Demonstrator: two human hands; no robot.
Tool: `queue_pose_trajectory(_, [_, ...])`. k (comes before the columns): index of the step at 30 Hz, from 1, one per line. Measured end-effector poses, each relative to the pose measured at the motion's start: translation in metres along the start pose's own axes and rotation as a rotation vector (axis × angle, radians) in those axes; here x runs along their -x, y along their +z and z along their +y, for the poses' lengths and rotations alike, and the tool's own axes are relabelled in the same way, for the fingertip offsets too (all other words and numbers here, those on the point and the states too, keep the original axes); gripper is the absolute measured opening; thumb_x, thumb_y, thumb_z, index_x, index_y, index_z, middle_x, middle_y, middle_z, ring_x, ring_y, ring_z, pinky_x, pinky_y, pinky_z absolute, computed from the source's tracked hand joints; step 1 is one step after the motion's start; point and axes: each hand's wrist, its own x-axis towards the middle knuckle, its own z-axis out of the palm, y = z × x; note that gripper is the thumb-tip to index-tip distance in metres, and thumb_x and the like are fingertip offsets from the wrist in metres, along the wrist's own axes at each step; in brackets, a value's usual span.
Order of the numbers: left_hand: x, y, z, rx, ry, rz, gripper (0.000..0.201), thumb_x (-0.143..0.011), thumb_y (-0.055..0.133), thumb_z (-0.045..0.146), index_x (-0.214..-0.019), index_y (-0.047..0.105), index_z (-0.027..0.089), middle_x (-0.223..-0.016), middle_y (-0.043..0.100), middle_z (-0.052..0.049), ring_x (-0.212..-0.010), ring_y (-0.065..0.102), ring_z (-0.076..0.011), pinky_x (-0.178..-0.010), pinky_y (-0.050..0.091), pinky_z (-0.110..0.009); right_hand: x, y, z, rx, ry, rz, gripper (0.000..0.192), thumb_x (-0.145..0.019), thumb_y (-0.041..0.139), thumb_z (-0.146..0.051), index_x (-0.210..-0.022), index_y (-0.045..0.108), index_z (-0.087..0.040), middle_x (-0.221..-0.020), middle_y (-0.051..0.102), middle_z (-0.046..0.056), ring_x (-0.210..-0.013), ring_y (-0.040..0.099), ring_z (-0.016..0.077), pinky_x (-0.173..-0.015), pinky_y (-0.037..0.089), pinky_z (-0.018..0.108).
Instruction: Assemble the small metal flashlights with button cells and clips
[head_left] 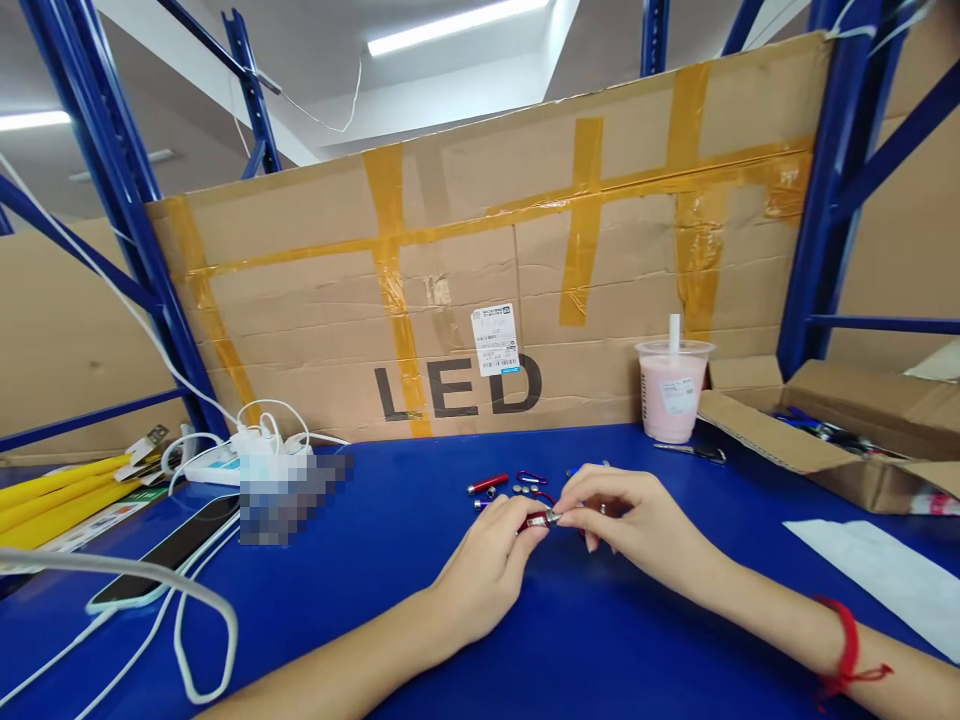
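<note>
My left hand (491, 560) is closed around a small red metal tube (537, 520) that looks like a mini flashlight. At its silver end, the fingertips of my right hand (626, 505) are pinched together and touch it. Just beyond my hands lie another red mini flashlight (487, 484), a purple carabiner clip (532, 477) and several small round silver pieces like button cells (525, 490). Part of a blue tube (480, 505) shows behind my left hand. My right fingers partly cover something blue (574, 471) behind them.
On the blue table (360, 590), a phone (165, 555) and white cables lie at left near a power strip (214, 465). A pink drink cup (673, 390), a penknife-like tool (690, 452), an open cardboard box (825, 430) and white paper (877, 580) are at right. Cardboard (315, 340) walls the back.
</note>
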Motion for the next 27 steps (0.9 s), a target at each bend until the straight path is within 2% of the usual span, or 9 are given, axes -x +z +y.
queue_pose_trajectory(4, [0.000,0.000,0.001,-0.029,0.045,0.015,0.021,-0.092,0.033,0.024,-0.099,0.053,0.018,-0.095,0.059,-0.004,-0.086,0.051,-0.0163,-0.079,0.039,-0.027,-0.002,-0.002,0.000,-0.083,0.110,-0.064,0.027,-0.066,0.065,-0.039,-0.065,0.064,-0.012,-0.071,0.058,0.003,-0.042,0.051,0.0050,-0.039,0.039,0.016])
queue_pose_trajectory(9, [0.003,-0.001,0.005,-0.101,0.112,-0.074,0.023,-0.091,0.034,0.022,-0.094,0.056,0.017,-0.080,0.057,-0.004,-0.072,0.051,-0.0152,-0.067,0.040,-0.024,-0.002,-0.004,0.002,-0.071,0.277,-0.167,0.019,-0.056,0.071,-0.027,-0.057,0.061,-0.011,-0.056,0.055,-0.001,-0.041,0.050,0.0061,-0.035,0.035,0.013])
queue_pose_trajectory(13, [0.005,-0.001,0.007,-0.143,0.158,-0.125,0.024,-0.091,0.033,0.021,-0.094,0.057,0.016,-0.075,0.055,-0.004,-0.068,0.050,-0.0150,-0.065,0.039,-0.023,0.001,-0.005,0.004,-0.032,0.346,-0.256,0.016,-0.059,0.068,-0.025,-0.058,0.061,-0.012,-0.052,0.053,-0.001,-0.039,0.049,0.0063,-0.033,0.033,0.012])
queue_pose_trajectory(18, [0.005,-0.001,0.006,-0.161,0.188,-0.165,0.022,-0.090,0.035,0.018,-0.091,0.057,0.016,-0.078,0.058,-0.004,-0.069,0.052,-0.0145,-0.066,0.040,-0.022,0.008,-0.006,0.005,0.073,0.186,-0.361,0.014,-0.072,0.059,-0.025,-0.065,0.064,-0.014,-0.066,0.056,0.000,-0.043,0.052,0.0056,-0.040,0.039,0.014])
queue_pose_trajectory(23, [0.005,0.000,0.004,-0.179,0.189,-0.107,0.023,-0.090,0.034,0.017,-0.088,0.056,0.015,-0.078,0.059,-0.004,-0.070,0.054,-0.0149,-0.066,0.041,-0.023,0.013,-0.001,0.002,0.253,0.047,-0.358,0.029,-0.084,0.047,-0.027,-0.062,0.061,-0.014,-0.058,0.055,0.000,-0.045,0.050,0.0056,-0.060,0.044,0.018])
queue_pose_trajectory(27, [0.006,0.000,0.003,-0.239,0.216,-0.100,0.023,-0.089,0.034,0.017,-0.083,0.057,0.015,-0.074,0.058,-0.003,-0.066,0.053,-0.0149,-0.063,0.042,-0.023,0.014,0.003,-0.001,0.258,0.043,-0.395,0.036,-0.088,0.042,-0.034,-0.064,0.060,-0.013,-0.060,0.057,0.001,-0.049,0.050,0.0069,-0.056,0.040,0.017])
